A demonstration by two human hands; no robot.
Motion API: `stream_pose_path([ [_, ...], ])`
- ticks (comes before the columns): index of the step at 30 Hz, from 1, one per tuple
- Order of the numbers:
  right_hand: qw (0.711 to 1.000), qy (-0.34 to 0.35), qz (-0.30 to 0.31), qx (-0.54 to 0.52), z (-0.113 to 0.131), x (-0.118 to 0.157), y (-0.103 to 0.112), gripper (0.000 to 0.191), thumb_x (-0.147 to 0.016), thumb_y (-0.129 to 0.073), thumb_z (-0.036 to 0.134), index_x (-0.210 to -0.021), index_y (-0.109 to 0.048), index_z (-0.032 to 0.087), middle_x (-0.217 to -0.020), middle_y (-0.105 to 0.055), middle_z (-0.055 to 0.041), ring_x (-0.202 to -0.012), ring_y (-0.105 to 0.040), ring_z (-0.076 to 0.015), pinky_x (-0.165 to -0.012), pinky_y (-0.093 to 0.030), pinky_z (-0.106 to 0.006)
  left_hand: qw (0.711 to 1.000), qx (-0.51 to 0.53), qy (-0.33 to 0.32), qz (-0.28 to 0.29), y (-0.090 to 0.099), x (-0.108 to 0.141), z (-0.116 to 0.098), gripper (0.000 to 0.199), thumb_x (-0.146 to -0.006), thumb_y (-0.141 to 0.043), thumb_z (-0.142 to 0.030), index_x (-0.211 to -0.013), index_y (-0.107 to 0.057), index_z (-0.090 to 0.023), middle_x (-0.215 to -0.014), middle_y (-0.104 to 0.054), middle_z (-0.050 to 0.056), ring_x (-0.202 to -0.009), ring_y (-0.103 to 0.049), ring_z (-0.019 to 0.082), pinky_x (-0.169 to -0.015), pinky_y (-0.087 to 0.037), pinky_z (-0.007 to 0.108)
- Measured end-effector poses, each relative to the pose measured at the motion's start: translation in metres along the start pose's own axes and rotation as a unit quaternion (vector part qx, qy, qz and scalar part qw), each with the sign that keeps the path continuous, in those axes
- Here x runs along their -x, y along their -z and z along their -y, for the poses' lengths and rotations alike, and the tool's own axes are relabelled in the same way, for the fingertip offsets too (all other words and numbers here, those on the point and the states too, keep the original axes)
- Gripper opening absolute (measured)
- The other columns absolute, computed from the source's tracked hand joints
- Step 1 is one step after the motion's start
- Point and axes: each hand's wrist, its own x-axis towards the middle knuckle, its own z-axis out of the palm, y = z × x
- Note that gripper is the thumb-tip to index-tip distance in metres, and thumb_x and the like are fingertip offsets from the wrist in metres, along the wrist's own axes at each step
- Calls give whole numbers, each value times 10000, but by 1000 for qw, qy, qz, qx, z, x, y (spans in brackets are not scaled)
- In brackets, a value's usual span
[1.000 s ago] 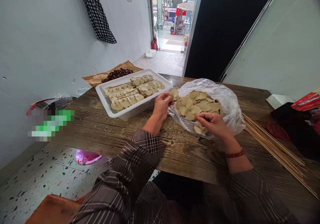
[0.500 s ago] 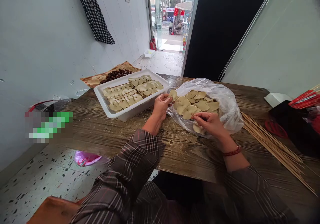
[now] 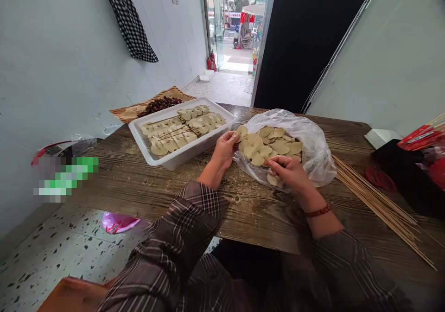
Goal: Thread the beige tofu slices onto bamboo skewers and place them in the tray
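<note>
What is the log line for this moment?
left hand: pinches pale slice | right hand: fingers pinched | slice pile: on plastic bag

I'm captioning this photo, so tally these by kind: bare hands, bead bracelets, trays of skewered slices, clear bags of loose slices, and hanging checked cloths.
Bare hands: 2, the left hand and the right hand
Bead bracelet: 1
Tray of skewered slices: 1
Clear bag of loose slices: 1
Checked cloth: 1
Total: 6

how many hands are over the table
2: the left hand, pinching a pale slice beside the white tray, and the right hand, over the near side of the clear plastic bag.
</note>
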Motion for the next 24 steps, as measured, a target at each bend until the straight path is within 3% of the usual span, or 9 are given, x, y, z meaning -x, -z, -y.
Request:
stream_pose_path([
  [5,996,-26,10,-82,-1,1,-3,393,-772,-700,527,-844,-749,143,-560,-528,21,-511,-408,-91,-480,-290,-233,995,83,56,26,-4,3,-4,316,-799,-718,-421,-955,-660,-152,-871,-733,67,-750,-687,164,-636,-546,249],
  [10,998,-30,16,-52,-4,0,-7,423,-769,-689,551,-853,-745,140,-575,-556,8,-512,-421,-98,-466,-278,-233,992,83,57,81,-9,8,-5,256,-781,-741,-303,-979,-672,-156,-917,-758,71,-919,-709,202,-782,-577,281],
  [18,994,37,1,101,-13,-3,-5,347,-849,-617,476,-876,-767,165,-705,-716,-54,-612,-592,-171,-555,-411,-273,996,69,26,48,-6,5,-3,302,-686,-802,-251,-929,-667,-135,-823,-733,53,-817,-697,175,-751,-549,273],
  [24,971,120,-37,202,-13,-2,-6,230,-880,-593,334,-855,-774,194,-854,-775,-74,-784,-689,-223,-710,-479,-313,998,42,14,36,-5,3,0,293,-673,-807,-294,-875,-646,-155,-769,-699,15,-699,-648,134,-654,-514,237],
])
